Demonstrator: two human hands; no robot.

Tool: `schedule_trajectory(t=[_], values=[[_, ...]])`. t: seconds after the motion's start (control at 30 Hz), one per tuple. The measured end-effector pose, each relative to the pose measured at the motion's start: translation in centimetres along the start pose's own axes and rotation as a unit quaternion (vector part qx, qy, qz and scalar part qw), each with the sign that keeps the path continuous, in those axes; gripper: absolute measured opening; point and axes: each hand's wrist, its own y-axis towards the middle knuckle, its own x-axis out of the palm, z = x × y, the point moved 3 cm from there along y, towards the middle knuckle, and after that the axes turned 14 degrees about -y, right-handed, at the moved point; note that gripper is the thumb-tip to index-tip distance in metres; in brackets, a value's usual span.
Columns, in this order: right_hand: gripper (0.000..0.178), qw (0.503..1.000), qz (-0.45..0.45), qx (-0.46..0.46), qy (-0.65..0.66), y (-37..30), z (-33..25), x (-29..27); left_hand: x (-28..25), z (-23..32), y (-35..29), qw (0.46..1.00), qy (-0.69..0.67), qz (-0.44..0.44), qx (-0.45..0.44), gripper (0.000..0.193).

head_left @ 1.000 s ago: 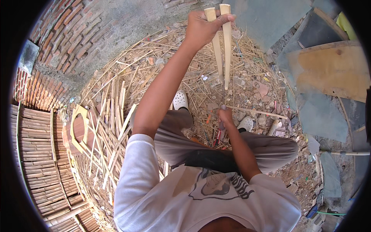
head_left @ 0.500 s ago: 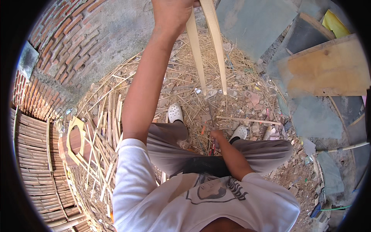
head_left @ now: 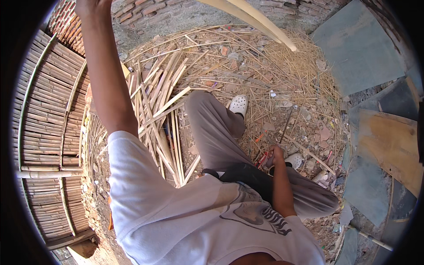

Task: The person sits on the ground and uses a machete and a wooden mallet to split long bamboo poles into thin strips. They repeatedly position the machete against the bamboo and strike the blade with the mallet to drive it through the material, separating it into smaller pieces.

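Observation:
My left hand (head_left: 93,6) is raised at the top left, its fingers mostly cut off by the picture's edge. Two long pale split bamboo strips (head_left: 260,21) hang in the air at the top, their ends close together and pointing right; where my hand grips them is out of view. Low between my knees, my right hand (head_left: 277,154) is closed round the handle of a knife. Its thin dark blade (head_left: 287,124) points away from me over the littered ground. A small red object (head_left: 263,159) lies just left of that hand.
Loose bamboo strips (head_left: 170,101) are heaped to my left, beside a bamboo slat panel (head_left: 48,110). A brick wall (head_left: 154,15) stands ahead. Grey sheets (head_left: 360,46) and a brown board (head_left: 388,143) lie at right. My feet, in white clogs (head_left: 239,105), rest among straw and rubble.
My view has turned left. My left arm has swung out to the left, and the bamboo strips have tilted from hanging down to slanting sideways. The right hand still grips the knife.

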Motion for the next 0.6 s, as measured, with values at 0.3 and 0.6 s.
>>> schedule_trajectory(t=[0.3, 0.6], values=[[0.017, 0.998, 0.012, 0.028, 0.049, -1.0, -0.1, -0.5, -29.8, 29.7, -24.8, 0.779, 0.302, 0.526, 0.158, 0.067], [0.014, 0.996, 0.023, 0.016, 0.09, -3.1, -4.4, -1.5, -14.0, 11.1, -46.2, 0.698, 0.569, 0.433, -0.039, 0.044]])
